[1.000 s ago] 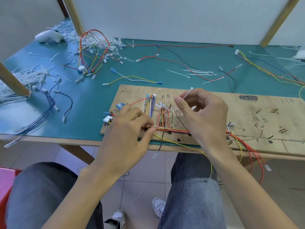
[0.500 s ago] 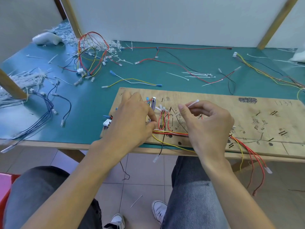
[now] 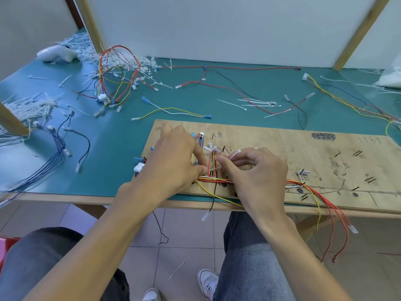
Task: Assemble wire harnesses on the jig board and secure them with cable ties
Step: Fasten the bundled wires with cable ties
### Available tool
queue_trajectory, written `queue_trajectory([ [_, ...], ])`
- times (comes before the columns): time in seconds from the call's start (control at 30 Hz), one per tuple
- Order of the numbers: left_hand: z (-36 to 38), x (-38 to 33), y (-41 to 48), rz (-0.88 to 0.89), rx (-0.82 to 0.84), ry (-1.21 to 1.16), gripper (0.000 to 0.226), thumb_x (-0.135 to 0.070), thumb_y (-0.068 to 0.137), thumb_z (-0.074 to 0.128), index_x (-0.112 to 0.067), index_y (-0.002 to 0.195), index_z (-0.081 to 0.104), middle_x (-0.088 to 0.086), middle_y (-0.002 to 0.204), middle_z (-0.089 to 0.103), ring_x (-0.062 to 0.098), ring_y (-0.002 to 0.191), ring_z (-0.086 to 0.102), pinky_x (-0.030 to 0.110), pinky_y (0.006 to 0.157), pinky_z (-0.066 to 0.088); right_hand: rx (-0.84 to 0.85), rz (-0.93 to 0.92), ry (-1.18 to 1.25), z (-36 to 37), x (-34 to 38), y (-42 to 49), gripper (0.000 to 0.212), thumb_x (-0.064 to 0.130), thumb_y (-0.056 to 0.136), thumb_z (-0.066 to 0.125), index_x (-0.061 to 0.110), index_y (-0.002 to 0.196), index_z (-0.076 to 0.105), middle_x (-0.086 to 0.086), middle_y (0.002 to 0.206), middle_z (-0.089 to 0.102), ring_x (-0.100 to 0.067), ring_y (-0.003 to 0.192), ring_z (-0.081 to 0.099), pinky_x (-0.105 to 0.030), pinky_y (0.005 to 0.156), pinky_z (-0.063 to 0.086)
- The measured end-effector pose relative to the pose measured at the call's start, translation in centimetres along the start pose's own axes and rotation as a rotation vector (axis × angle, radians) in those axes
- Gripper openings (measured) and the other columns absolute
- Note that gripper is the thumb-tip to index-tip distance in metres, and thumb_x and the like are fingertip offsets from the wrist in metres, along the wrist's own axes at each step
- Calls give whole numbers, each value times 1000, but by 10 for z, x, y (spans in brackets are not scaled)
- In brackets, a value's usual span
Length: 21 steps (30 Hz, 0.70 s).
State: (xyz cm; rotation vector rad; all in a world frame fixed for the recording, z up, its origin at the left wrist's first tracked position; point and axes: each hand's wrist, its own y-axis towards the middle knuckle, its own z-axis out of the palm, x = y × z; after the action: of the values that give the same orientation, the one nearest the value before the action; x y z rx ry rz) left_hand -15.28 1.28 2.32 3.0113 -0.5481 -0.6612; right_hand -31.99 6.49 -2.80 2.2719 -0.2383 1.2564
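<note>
Both hands at frame centre over jig board (image 3: 271, 144): left hand (image 3: 173, 161) pinches wire bundle (image 3: 213, 180), right hand (image 3: 253, 170) pinches one white cable tie (image 3: 235, 153). Two hands, one board.

Teal-topped table (image 3: 121, 135), white wall panels (image 3: 217, 27), wooden posts (image 3: 360, 33), tiled floor (image 3: 186, 235).

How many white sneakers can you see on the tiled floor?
2: one white sneaker at the picture's bottom edge, partly cut off; a second white sneaker just right of it, slightly higher.
</note>
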Motion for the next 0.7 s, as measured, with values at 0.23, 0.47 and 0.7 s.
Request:
queue_trajectory([
  [0.23,4,-6,0,7,146,206,11,-33,99,63,-27,94,70,0,107,37,26,116,30,37,85,30,60,-83,-144,-5,-4,-1,24,61,81,79,38,84,80,16,84,72,-11,96,63,-46,96,38],
  [0.47,-4,-1,-3,142,89,105,8,-34,102,59,-30,96,60,-5,110,43,18,111,29,37,100,33,88,-110,-119,-8,-7,-2,16,53,87,79,40,95,82,18,87,66,-10,93,61,-43,92,35],
  [0.7,-5,15,-6,333,-53,-143,12,-21,97,69,-25,89,62,-23,88,55,5,92,42,14,85,31,136,-152,-229,-5,-7,2,17,55,89,77,40,93,83,22,90,75,-16,94,54,-49,86,37],
])
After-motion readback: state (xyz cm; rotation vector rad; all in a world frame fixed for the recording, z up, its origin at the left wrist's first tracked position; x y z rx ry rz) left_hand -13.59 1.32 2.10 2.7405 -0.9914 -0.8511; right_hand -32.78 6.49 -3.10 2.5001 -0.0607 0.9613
